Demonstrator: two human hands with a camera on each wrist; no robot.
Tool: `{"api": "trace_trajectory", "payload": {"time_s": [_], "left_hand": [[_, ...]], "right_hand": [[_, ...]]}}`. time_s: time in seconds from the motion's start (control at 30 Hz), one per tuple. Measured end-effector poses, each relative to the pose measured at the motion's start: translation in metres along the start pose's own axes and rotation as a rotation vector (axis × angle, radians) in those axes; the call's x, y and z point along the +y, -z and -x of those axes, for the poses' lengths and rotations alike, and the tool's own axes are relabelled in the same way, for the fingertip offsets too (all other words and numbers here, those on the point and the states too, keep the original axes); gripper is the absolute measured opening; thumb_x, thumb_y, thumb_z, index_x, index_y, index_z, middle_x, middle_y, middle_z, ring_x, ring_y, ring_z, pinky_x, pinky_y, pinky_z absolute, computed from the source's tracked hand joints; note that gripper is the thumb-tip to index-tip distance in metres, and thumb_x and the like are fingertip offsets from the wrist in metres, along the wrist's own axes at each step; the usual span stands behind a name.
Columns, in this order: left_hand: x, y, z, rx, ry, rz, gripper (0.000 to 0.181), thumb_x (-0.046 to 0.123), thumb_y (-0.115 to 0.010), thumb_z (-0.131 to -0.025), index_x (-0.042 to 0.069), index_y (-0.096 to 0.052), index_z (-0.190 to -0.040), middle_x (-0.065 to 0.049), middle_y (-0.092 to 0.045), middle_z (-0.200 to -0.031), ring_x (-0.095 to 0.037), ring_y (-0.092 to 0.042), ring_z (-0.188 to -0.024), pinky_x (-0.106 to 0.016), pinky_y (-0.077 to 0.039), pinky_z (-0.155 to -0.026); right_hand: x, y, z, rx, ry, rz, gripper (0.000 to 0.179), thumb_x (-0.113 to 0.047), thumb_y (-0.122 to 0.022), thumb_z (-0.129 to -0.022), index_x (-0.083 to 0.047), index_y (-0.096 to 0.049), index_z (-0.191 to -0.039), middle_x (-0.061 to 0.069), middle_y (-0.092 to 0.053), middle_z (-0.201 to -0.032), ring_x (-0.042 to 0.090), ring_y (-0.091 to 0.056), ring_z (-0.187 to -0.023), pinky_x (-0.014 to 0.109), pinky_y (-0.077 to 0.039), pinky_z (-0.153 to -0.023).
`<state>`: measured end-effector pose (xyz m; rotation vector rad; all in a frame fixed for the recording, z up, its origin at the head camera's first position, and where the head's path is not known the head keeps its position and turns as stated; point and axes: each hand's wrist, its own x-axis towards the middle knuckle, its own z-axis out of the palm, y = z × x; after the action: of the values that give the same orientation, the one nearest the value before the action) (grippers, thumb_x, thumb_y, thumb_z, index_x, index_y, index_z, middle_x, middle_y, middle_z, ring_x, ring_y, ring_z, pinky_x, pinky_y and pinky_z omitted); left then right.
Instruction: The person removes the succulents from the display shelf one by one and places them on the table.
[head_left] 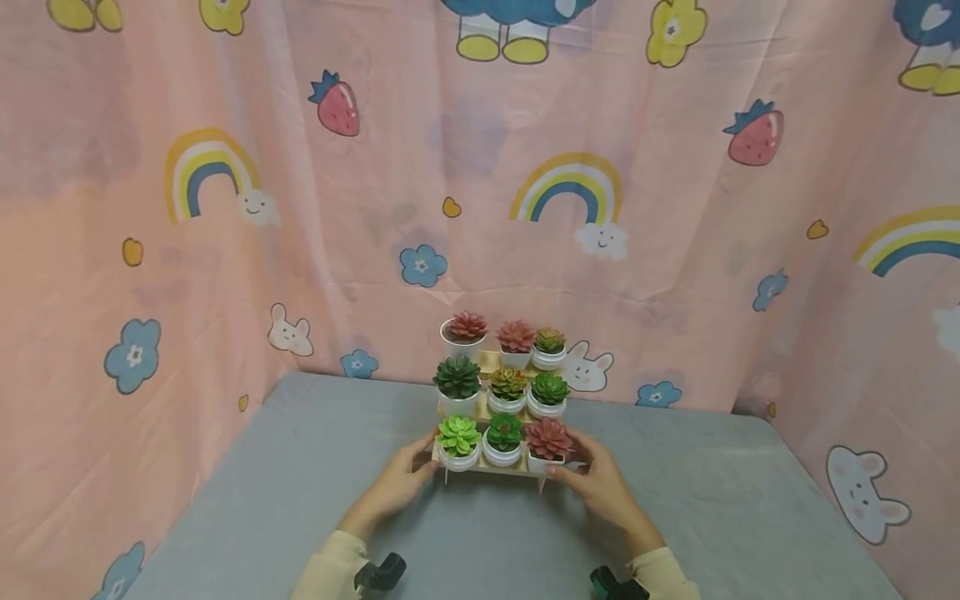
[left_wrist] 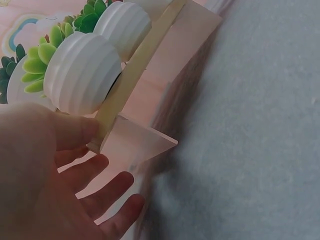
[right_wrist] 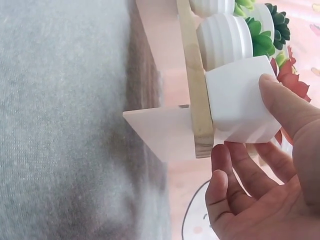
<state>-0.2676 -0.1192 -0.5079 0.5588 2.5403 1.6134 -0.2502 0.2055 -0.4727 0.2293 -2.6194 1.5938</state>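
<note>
A three-step wooden stand [head_left: 495, 469] with several small potted succulents sits on the grey table, near its middle. My left hand [head_left: 418, 468] grips the left end of the bottom step, beside the light green plant [head_left: 458, 435]. In the left wrist view the left hand [left_wrist: 95, 160] has its thumb on top of the stand [left_wrist: 165, 65], by a ribbed white pot [left_wrist: 85, 72], and its fingers underneath. My right hand [head_left: 579, 463] holds the right end by the red plant [head_left: 548, 437]. In the right wrist view the right hand [right_wrist: 250, 152] has its thumb on a square white pot [right_wrist: 235, 102] and its fingers curled under the stand [right_wrist: 195, 100].
The grey table [head_left: 300, 500] is backed on three sides by a pink curtain [head_left: 450, 167] printed with rainbows and flowers. The stand's top step is close to the back curtain. Bare table surface lies to the left, right and front of the stand.
</note>
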Motion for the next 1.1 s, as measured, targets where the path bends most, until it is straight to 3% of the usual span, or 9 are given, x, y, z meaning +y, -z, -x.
{"api": "trace_trajectory", "payload": {"time_s": [0.23,0.47,0.83,1.1], "left_hand": [[-0.001,-0.001,0.000,0.016,-0.009,0.026,0.055,0.008,-0.051,-0.104,-0.002,-0.033,-0.156,-0.024,-0.036,-0.161,-0.044,-0.052,-0.136,-0.058,-0.040,-0.113],[-0.005,0.001,0.001,-0.006,-0.013,0.056,0.057,0.011,-0.051,-0.106,0.000,-0.031,-0.157,-0.024,-0.036,-0.161,-0.045,-0.038,-0.147,-0.057,-0.035,-0.117],[-0.007,0.003,0.001,-0.041,0.046,0.090,0.059,0.020,-0.053,-0.106,0.007,-0.030,-0.159,-0.028,-0.040,-0.157,-0.049,-0.041,-0.143,-0.063,-0.033,-0.117],[-0.007,0.003,0.003,-0.041,0.053,0.087,0.058,0.021,-0.052,-0.107,0.010,-0.029,-0.160,-0.029,-0.042,-0.155,-0.048,-0.042,-0.143,-0.061,-0.034,-0.117]], "right_hand": [[0.001,0.003,0.001,-0.017,0.010,-0.022,0.066,-0.014,-0.078,-0.088,0.004,-0.049,-0.145,0.024,-0.064,-0.134,0.022,-0.065,-0.109,0.024,-0.052,-0.080],[0.004,0.009,0.001,-0.043,0.045,-0.083,0.062,-0.010,-0.077,-0.088,0.007,-0.050,-0.141,0.027,-0.065,-0.130,0.011,-0.065,-0.104,0.025,-0.055,-0.083],[-0.006,0.026,0.005,-0.004,0.054,-0.103,0.063,-0.009,-0.076,-0.089,0.006,-0.047,-0.143,0.028,-0.059,-0.137,-0.006,-0.058,-0.106,0.018,-0.053,-0.089],[-0.011,0.038,0.009,0.026,0.069,-0.094,0.059,-0.010,-0.073,-0.092,0.002,-0.048,-0.144,0.026,-0.059,-0.138,-0.008,-0.057,-0.105,0.017,-0.051,-0.090]]}}
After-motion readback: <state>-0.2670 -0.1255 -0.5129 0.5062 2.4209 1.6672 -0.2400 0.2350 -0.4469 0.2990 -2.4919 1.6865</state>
